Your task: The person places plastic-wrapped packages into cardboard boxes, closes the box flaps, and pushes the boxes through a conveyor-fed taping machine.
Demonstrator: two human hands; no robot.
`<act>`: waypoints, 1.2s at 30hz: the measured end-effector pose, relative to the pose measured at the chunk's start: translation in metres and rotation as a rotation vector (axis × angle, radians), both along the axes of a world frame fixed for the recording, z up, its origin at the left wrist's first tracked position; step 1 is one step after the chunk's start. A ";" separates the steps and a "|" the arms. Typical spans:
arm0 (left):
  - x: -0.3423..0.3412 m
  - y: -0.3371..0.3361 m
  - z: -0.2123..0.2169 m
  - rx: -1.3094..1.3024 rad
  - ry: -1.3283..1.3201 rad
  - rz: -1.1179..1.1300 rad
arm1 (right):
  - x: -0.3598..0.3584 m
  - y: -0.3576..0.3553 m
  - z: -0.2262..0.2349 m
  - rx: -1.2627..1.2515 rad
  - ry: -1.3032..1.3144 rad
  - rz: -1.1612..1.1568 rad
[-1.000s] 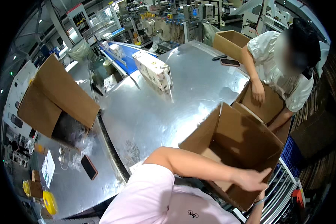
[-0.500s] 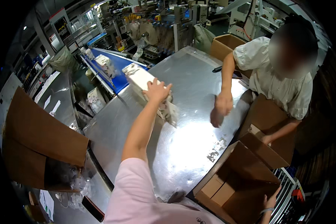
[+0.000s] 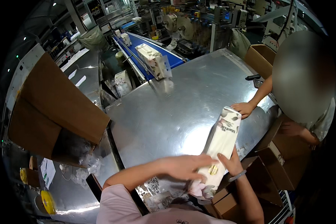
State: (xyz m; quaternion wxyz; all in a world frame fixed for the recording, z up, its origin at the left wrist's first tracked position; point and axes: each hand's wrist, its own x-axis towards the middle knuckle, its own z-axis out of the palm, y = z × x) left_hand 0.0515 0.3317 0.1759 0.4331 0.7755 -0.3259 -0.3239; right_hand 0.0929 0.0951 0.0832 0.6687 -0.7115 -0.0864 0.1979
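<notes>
A long white soft pack [image 3: 224, 139] with a pink and grey flower print lies slantwise over the right part of the metal table [image 3: 156, 112]. My right hand [image 3: 232, 163], with a band at the wrist, grips its right side, thumb on top and the other fingers hidden. Over the pack's near left side reaches my left hand [image 3: 188, 167], slightly blurred, fingers stretched and apart. Whether it touches the pack I cannot tell. A co-worker's hand [image 3: 244, 109] is at the far end of the pack. Under my right forearm stands an open cardboard box [image 3: 263, 181].
Another open carton [image 3: 296, 164] is beside the co-worker at right. A similar flowered pack [image 3: 152, 59] is at the near end of the blue conveyor belt [image 3: 177, 59]. A large carton [image 3: 58, 100] stands at left, with a yellow tape roll [image 3: 47, 202] below it.
My left hand has come back from beside the conveyor toward my body. A pack is now at near right. My right hand has left the box edge and grips it. Another pack has reached the belt's end.
</notes>
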 end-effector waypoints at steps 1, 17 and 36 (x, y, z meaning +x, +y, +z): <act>0.020 0.016 -0.003 0.103 -0.043 0.158 | 0.003 0.005 -0.003 0.093 0.111 -0.055; 0.222 0.106 -0.080 0.577 -0.788 0.959 | 0.046 0.015 0.005 0.172 0.397 -0.062; -0.012 -0.026 0.038 -0.558 -0.034 0.397 | -0.110 -0.069 0.147 0.118 -0.454 -0.173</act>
